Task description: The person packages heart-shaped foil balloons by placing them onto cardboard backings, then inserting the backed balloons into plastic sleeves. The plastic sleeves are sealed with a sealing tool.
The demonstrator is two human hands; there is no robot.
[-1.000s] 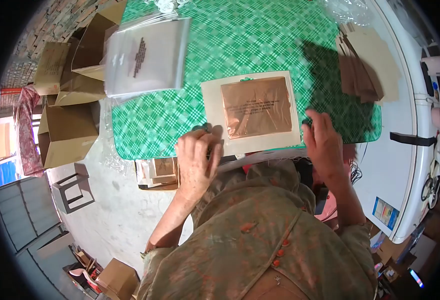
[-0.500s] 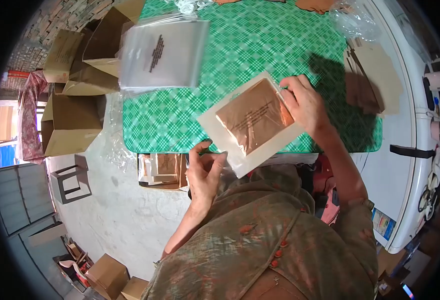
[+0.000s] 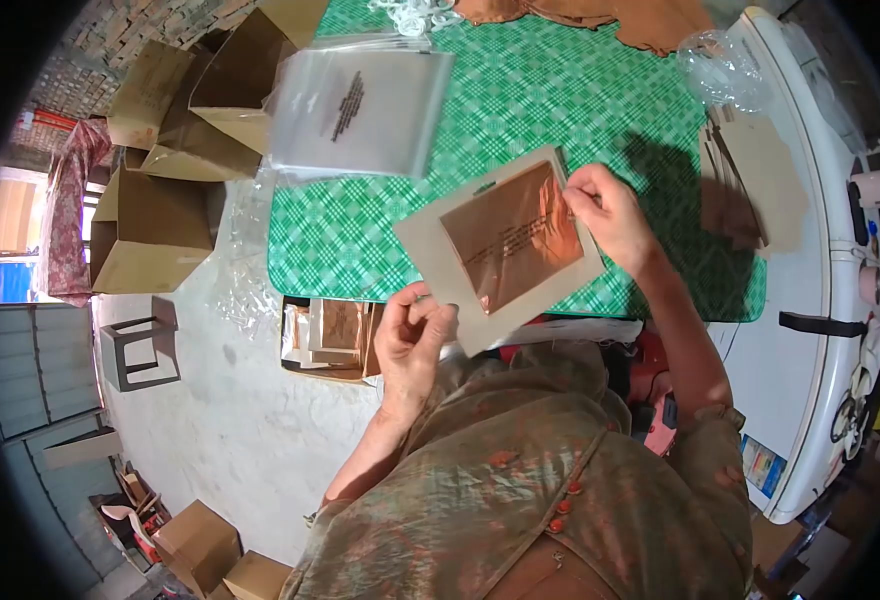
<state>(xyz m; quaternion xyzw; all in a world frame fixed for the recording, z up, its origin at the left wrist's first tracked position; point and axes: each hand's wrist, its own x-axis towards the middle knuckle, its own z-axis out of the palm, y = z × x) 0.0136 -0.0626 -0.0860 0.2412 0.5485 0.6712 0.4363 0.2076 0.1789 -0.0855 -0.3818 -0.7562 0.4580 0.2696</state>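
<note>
A flat clear-bagged package (image 3: 520,235) tilts over the front edge of the table. It has a beige card border around a brown, shiny middle, with small dark printed lines across it and a slot near its top edge. My right hand (image 3: 612,218) pinches its upper right edge between thumb and fingers. At the lower left edge my left hand (image 3: 412,345) is closed, thumb against curled fingers, gripping the package there. Farther left on the table lies a stack of clear plastic bags (image 3: 385,115) with similar dark print.
The green checked tablecloth (image 3: 520,90) covers the table. Beige card pieces (image 3: 760,170) and crumpled clear plastic (image 3: 720,70) are at right, brown cloth (image 3: 650,20) at the far edge. Cardboard boxes (image 3: 155,235) stand left. A box of similar packages (image 3: 335,330) sits below the table edge.
My left hand has closed in on the package's lower left edge. The package lies turned slightly, its brown middle and slot showing more clearly. The whole view has shifted a little.
</note>
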